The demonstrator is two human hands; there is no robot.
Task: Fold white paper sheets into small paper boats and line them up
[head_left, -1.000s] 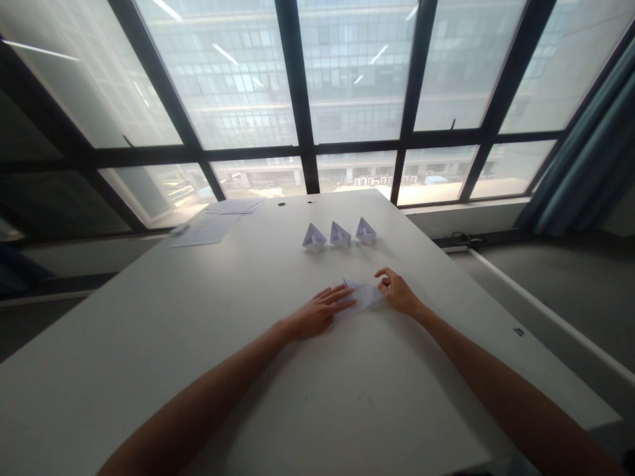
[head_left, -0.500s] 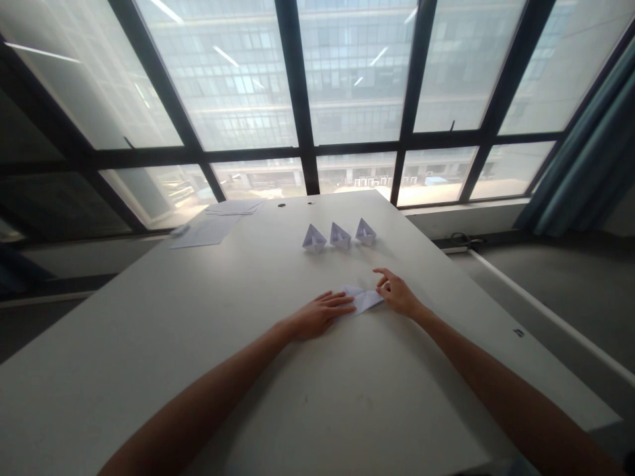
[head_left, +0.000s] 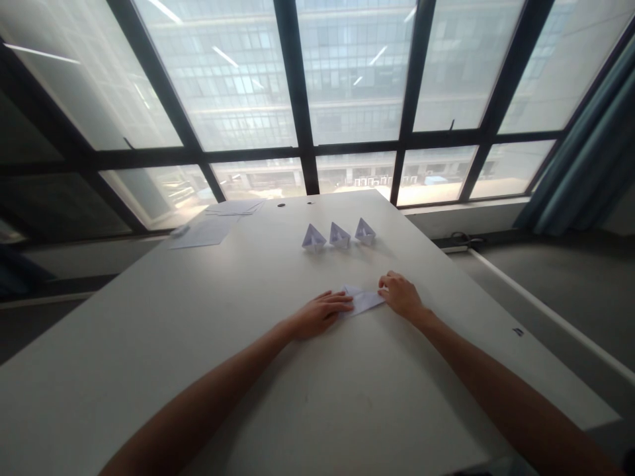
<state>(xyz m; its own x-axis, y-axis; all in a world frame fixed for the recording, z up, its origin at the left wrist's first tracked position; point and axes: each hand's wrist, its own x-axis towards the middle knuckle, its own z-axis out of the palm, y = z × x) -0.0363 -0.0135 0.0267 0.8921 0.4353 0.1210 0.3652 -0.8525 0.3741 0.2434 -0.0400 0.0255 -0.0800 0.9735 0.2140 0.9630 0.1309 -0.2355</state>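
A partly folded sheet of white paper lies on the white table between my hands. My left hand rests flat on its left side, fingers stretched out over the paper. At the paper's right corner, my right hand is closed, with thumb and curled fingers pinching the edge. Beyond the hands stand three folded paper boats in a row: a left one, a middle one and a right one, each with its peak upward.
Loose white sheets lie at the table's far left. The white table runs up toward large framed windows. A small dark mark is near the right edge. A blue curtain hangs at the right.
My right hand's raised fingers have curled down, and the hand has shifted slightly right along the paper. The paper's near right part looks flatter. My left hand stays nearly in place.
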